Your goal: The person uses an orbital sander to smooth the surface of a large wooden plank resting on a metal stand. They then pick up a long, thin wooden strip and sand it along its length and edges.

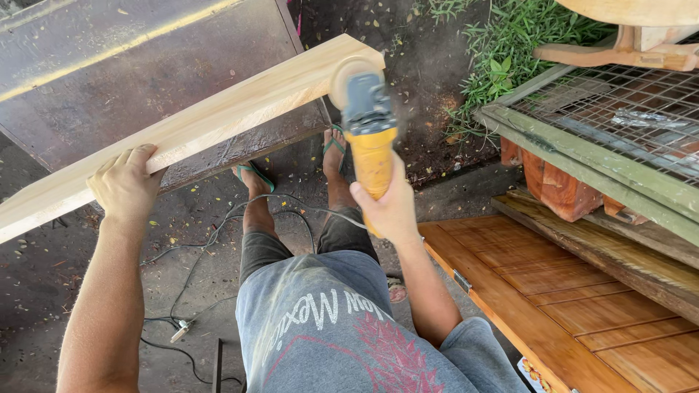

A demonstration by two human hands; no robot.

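Sanding a pale plank over a dirt floor.
The left hand (127,185) grips the plank (196,124) edge; the right hand (389,207) clasps a yellow grinder (368,124), disc on the plank's end. A cable (211,247) trails below; a wooden door (568,306) lies right.

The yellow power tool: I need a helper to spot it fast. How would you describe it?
Find the long pale plank slanting across the top. At its far end, the right hand holds the yellow grinder, the only yellow tool, with a grey head and round disc against the wood.
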